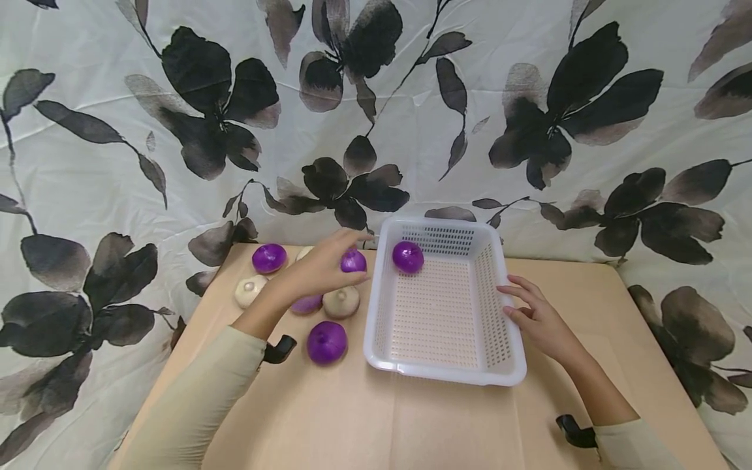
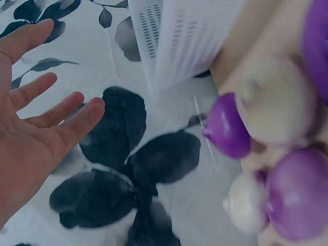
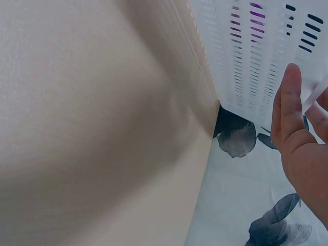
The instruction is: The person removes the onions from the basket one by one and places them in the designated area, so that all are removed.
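Note:
My left hand [image 1: 320, 266] reaches over a group of onions with its fingers spread and nothing in them. Close by its fingertips lie a small purple onion [image 1: 353, 261] and a white onion [image 1: 341, 303]; a paler purple onion [image 2: 300, 195] is partly hidden beneath the hand in the head view. My right hand [image 1: 537, 320] holds the right rim of a white plastic basket [image 1: 446, 376], with fingers [image 3: 291, 97] along the perforated wall. Inside the basket, one purple onion [image 1: 408, 257] sits at the back left.
Left of the basket, a large purple onion [image 1: 326, 343] lies nearest me. Another purple onion [image 1: 269, 258] and a white onion [image 1: 249, 290] are at the table's left side. A flower-patterned cloth [image 1: 446, 143] hangs behind the light wooden table [image 1: 376, 431].

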Available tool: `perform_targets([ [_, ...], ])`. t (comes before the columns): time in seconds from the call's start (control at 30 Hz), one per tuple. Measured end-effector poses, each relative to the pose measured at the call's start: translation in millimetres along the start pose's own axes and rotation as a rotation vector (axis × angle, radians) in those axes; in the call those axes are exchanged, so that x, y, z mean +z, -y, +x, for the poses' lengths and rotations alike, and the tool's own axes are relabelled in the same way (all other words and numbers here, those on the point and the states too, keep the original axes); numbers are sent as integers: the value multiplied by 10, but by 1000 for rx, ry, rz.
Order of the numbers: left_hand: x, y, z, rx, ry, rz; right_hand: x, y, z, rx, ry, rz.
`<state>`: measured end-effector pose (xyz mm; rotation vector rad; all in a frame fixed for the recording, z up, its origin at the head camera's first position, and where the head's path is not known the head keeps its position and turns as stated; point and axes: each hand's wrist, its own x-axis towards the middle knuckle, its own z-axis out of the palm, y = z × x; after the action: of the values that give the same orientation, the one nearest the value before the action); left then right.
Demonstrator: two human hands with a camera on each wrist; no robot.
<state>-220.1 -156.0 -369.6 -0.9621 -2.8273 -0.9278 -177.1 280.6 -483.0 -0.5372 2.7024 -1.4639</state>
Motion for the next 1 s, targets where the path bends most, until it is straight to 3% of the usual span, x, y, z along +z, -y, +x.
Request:
perform_targets([
  [0.2, 176, -10, 477, -44, 21, -65, -6, -31, -6, -1, -1, -4],
  [0.4, 416, 76, 805, -110, 14, -123, -5, -40, -7, 1, 8, -1],
  [0.67, 684, 64, 1095, -252, 17, -222, -12, -41, -4, 5, 10, 6],
  [0.9, 919, 71, 1284, -383, -44, -145, -23, -40, 0, 12, 14, 17],
  [1.0, 987, 74, 1346, -420, -63, -159, -24, -37, 10, 6, 16, 20],
])
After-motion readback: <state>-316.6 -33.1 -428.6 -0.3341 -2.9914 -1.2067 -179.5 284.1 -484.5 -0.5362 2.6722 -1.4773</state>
